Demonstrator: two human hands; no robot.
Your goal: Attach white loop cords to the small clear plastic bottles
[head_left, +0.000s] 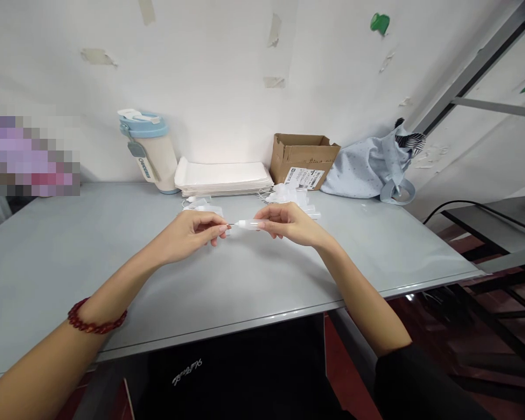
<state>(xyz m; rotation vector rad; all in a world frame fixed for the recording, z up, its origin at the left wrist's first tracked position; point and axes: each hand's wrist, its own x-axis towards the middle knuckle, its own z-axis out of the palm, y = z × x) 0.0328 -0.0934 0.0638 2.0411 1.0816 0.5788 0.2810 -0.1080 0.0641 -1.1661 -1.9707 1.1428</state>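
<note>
Between the thumb and fingers of my right hand [291,224] lies a small translucent white bottle with a narrow tip [247,224], held sideways with the tip pointing left. My left hand [196,230] is pinched on a thin dark pin [231,224] that lines up with the bottle's tip. Whether the pin goes into the tip is too small to tell. Behind my right hand sits a heap of similar translucent pieces [289,193]. A smaller group of clear and white pieces [206,206] lies behind my left hand, partly covered by it.
Along the wall stand a cream and blue tumbler [153,154], a stack of white sheets or envelopes [223,177], an opened cardboard box [304,160] and a light blue cloth bag [363,166]. The grey table [245,286] has its front edge close to my body.
</note>
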